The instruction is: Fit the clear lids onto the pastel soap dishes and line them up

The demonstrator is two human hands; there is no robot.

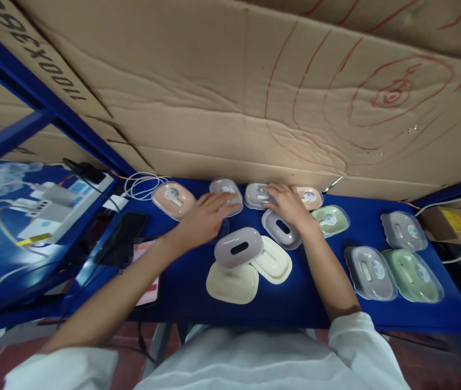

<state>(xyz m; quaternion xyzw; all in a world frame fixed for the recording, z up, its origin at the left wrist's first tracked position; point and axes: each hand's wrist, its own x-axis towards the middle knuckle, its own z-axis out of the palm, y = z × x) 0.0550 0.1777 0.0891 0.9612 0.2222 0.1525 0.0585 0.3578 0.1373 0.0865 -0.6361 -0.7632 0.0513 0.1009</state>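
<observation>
My left hand (206,219), fingers stretched out, reaches over the front of a grey oval soap box (225,188) with a clear lid. A see-through plastic piece (222,230) lies partly hidden under that hand. At the back, my right hand (289,205) has its fingers spread over the right end of another lidded grey soap box (257,195). Below its wrist lies a grey oval tray (281,230) with a dark slot. Closer to me, a slotted grey tray (238,248) overlaps two cream oval pieces, one on the left (232,284), one on the right (274,260).
Peach soap boxes stand on the far left (173,200) and behind my right hand (310,197), near a green one (331,221). Several more (374,273) sit on the right. A power strip (67,206), cables and a phone (149,276) lie left. Cardboard (214,108) walls the back.
</observation>
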